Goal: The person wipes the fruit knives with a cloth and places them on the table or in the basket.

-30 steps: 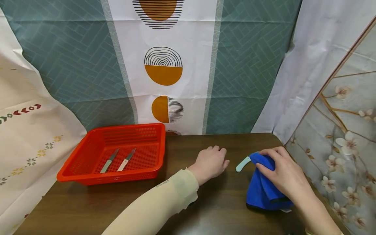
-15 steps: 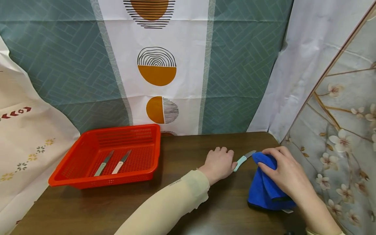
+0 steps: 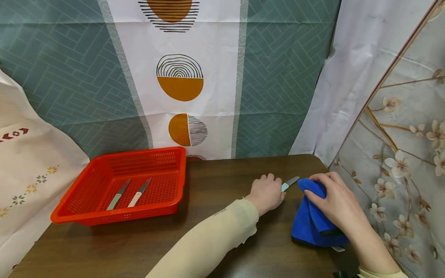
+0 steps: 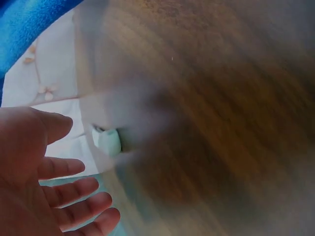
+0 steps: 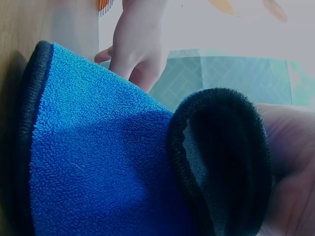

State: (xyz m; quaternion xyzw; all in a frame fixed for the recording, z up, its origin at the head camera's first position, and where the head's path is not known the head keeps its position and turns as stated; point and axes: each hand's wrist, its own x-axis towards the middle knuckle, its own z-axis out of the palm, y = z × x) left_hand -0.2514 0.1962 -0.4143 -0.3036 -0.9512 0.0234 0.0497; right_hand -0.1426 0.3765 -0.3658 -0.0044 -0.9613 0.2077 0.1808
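In the head view, a small knife (image 3: 290,183) with a mint-green handle lies on the brown table, blade pointing away to the right. My left hand (image 3: 265,193) is just left of it, overlapping part of the handle. Seen from the left wrist, that hand (image 4: 29,172) has spread, loosely bent fingers, and the mint handle (image 4: 111,142) shows just past them. My right hand (image 3: 337,200) grips a bunched blue cloth (image 3: 309,231) by its upper part; the cloth hangs down to the tabletop. Its dark-edged fold (image 5: 182,132) fills much of the right wrist view.
A red plastic basket (image 3: 128,215) stands on the left of the table (image 3: 222,173). Inside lie a green-handled knife (image 3: 118,195) and a white-handled knife (image 3: 140,192). Patterned fabric (image 3: 278,77) hangs behind the table, and a floral sheet (image 3: 399,166) borders the right side.
My left hand has moved right to the knife and covers part of its handle. The cloth has shifted off the blade, which shows now. The head view has turned slightly right.
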